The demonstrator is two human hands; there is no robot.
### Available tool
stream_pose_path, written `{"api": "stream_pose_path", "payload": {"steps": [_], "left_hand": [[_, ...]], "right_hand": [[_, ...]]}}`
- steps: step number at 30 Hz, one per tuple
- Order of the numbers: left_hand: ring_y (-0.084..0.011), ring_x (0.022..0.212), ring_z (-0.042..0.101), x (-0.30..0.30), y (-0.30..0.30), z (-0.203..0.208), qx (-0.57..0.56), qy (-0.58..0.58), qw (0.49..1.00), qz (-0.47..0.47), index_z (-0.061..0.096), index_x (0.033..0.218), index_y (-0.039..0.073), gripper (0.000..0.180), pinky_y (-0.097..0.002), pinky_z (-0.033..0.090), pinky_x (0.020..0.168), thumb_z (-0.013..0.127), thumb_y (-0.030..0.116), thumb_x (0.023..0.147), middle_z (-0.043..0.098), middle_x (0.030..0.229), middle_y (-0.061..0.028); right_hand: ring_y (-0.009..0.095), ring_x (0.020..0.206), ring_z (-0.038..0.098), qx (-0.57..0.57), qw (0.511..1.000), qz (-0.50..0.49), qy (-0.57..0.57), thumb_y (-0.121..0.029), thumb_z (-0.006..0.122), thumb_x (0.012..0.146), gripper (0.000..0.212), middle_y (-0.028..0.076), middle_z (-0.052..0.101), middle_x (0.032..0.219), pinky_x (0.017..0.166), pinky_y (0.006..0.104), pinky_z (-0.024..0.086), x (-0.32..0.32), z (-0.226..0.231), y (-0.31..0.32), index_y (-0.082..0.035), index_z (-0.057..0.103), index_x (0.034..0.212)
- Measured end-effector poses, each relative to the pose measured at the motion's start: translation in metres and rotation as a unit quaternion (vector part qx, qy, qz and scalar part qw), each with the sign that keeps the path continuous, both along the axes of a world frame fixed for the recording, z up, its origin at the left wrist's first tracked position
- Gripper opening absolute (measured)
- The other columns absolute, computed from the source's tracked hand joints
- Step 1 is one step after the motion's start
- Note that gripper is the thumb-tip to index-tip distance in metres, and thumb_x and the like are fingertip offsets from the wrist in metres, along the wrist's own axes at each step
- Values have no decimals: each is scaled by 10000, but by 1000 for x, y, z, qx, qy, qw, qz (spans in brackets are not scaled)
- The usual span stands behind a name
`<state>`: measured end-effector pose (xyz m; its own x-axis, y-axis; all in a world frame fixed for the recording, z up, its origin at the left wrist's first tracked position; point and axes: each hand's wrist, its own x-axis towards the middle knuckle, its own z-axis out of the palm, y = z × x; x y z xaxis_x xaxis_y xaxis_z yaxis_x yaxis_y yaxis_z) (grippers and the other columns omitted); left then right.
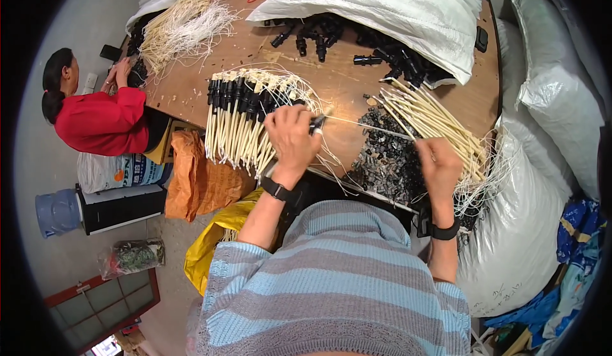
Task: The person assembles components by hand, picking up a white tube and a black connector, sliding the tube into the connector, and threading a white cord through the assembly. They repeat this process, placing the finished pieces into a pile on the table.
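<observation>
1. far left: co-worker in a red top [102, 121] seated at the wooden tabletop [344, 85], hands at a loose heap of cream cords [185, 27]; crumpled orange bag [197, 180] slumped below the table edge.
2. left of centre: finished row of cream cords capped with black plastic plugs [245, 117], laid side by side, plug ends pointing away, tails hanging over the near edge.
3. left hand [292, 138], black-strapped at the wrist, curled almost closed over the row's right end, fingertips pinching a small black plastic plug [317, 124].
4. centre: a single thin cream cord [366, 127] stretched taut from that plug toward the right hand, just above a scatter of small black plastic clips [382, 155].
5. right hand [440, 161] closed in a pinch on the cord's far end, resting against a fanned bundle of uncapped cream cords [433, 123].
6. behind: loose black plugs [338, 37] spilling from under a white woven sack [389, 5]; more white sacks [561, 94] stacked at right.
7. judged best done with the cord kept straight and in line with the plug's opening, plug held steady, pinch taken close to the tip to prevent buckling, then pushed fully home before joining the row.
</observation>
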<state>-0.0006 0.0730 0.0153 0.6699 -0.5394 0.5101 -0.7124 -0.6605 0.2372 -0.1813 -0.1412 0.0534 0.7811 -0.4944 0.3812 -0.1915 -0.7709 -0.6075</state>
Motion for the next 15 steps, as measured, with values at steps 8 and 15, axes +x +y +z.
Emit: {"api": "stream_pose_path", "payload": {"steps": [8,15], "left_hand": [[-252,1005,512,1,-10,-7,84,51,995,4,661,1079,121,430,-394,345,870,706,76,654,579,1075,-62],[-283,938,582,24,-78,0,-16,161,974,-160,657,1123,67,371,-386,457,781,667,73,753,655,984,-135]], "right_hand": [[296,835,650,79,934,325,123,-250,742,775,259,91,674,945,689,370,509,5,-25,57,-77,698,962],[340,709,643,-9,995,-30,97,-148,730,777,140,135,658,815,607,402,496,-8,-24,-8,-73,694,890]]}}
